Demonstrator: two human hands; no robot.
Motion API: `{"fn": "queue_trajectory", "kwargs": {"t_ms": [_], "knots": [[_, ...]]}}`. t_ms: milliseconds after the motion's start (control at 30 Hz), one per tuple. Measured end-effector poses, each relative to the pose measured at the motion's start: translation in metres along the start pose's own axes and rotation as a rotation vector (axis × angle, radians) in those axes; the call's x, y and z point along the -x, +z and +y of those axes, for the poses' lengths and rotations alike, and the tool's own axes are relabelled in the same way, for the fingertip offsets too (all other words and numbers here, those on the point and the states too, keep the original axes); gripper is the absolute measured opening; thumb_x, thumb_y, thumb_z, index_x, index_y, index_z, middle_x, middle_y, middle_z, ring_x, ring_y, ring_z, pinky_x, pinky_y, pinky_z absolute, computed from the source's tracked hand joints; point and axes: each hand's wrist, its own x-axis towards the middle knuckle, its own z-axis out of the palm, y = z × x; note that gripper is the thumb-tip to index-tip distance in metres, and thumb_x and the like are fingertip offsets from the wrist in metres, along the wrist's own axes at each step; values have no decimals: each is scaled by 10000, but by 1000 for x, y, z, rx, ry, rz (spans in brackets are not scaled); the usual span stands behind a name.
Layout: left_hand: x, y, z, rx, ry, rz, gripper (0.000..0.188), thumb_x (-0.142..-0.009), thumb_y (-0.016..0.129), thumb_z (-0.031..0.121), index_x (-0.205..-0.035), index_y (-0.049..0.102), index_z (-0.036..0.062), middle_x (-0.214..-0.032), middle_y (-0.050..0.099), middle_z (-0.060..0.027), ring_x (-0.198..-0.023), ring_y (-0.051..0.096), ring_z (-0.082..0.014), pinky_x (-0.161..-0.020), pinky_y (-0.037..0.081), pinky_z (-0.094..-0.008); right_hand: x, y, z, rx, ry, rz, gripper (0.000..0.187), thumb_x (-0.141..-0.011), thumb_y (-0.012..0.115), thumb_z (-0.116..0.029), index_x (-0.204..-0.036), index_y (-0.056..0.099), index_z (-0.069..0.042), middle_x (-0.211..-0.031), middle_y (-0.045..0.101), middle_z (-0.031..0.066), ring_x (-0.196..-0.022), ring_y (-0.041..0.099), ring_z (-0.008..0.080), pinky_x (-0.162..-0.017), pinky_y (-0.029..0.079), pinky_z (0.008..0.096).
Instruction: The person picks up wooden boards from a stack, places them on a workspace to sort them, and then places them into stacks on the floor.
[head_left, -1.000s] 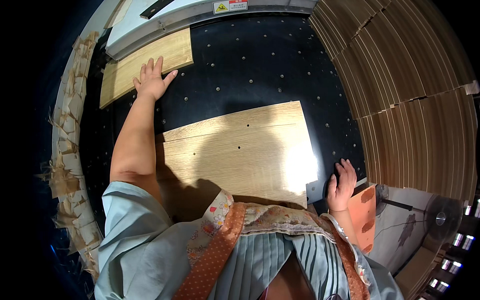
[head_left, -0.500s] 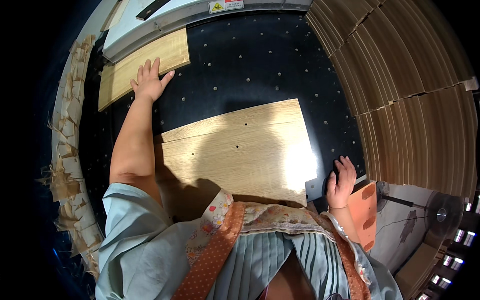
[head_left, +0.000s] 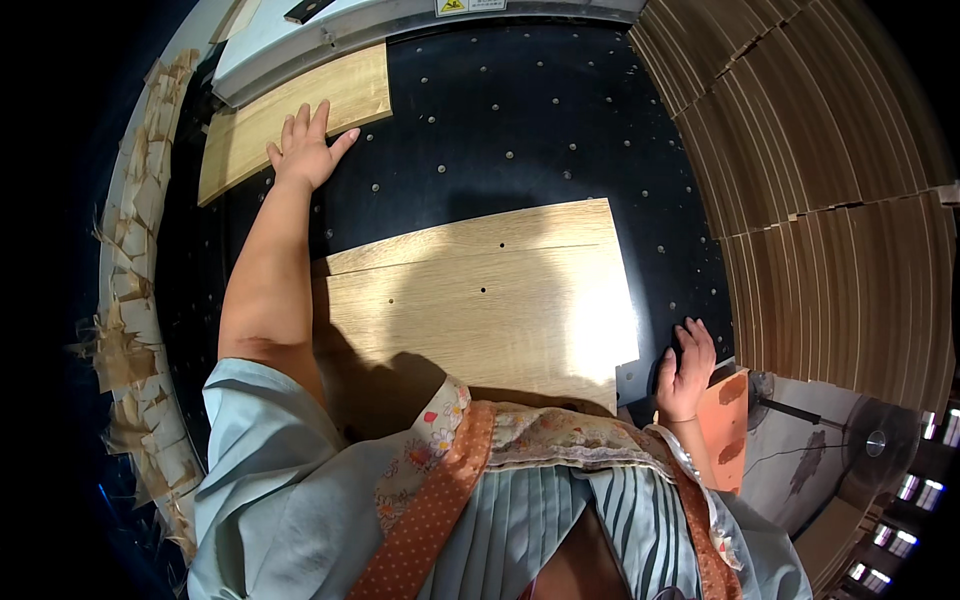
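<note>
While I watched from the head view, my left hand (head_left: 305,150) lay flat, fingers spread, on the smaller pale oak-veneer panel (head_left: 290,118) at the far left corner of the black perforated machine bed (head_left: 520,120). My right hand (head_left: 685,372) rested open on the bed's near right edge, beside the large oak-veneer board (head_left: 480,300). Even palm pressure, I judged, would keep the panel square.

A single head view is supplied. The camera sits on the person's head and faces steeply down over the chest onto the black perforated worktable (head_left: 560,130), at close range. The fisheye lens bends straight edges toward the rim and leaves dark corners. The person's own forearms enter from the lower edge; the stack of brown fibreboard sheets (head_left: 830,200) curves along the right. No second view overlaps it.
</note>
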Motion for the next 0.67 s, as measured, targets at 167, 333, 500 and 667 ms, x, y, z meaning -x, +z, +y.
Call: {"fn": "queue_trajectory", "kwargs": {"t_ms": [167,333,500,667], "knots": [[4,-5,1,10,-22,-36,803,-802,459,701,-1455,240,290,-1539,153,-57,-1421,108,-264,-1088,93,-594,0,-1,-4,-8,-3,24,289,-797,534,-141,-1040,610,-3,-1161,571,169,-1148,505,359,-996,338,443],[2,-5,5,17,-16,-39,810,-804,456,701,-1460,225,287,-1539,152,-59,-1421,106,-270,-1086,96,-595,0,-3,-2,-30,2,65,285,-765,550,-125,-1018,623,-16,-1141,583,158,-1132,519,349,-986,350,444],[-5,0,-1,-36,-17,-37,796,-823,440,690,-1462,218,270,-1537,159,-61,-1418,117,-276,-1083,118,-602,1,-3,-2,-21,27,93,299,-748,552,-139,-1021,635,-50,-1152,586,123,-1152,513,308,-998,348,447],[8,-22,-1,-110,-78,-102,777,-852,424,657,-1465,210,229,-1537,155,-64,-1408,157,-281,-1066,199,-608,1,0,-3,-40,39,114,323,-725,563,-139,-1032,635,-70,-1155,583,112,-1161,505,304,-999,347,448]]}}
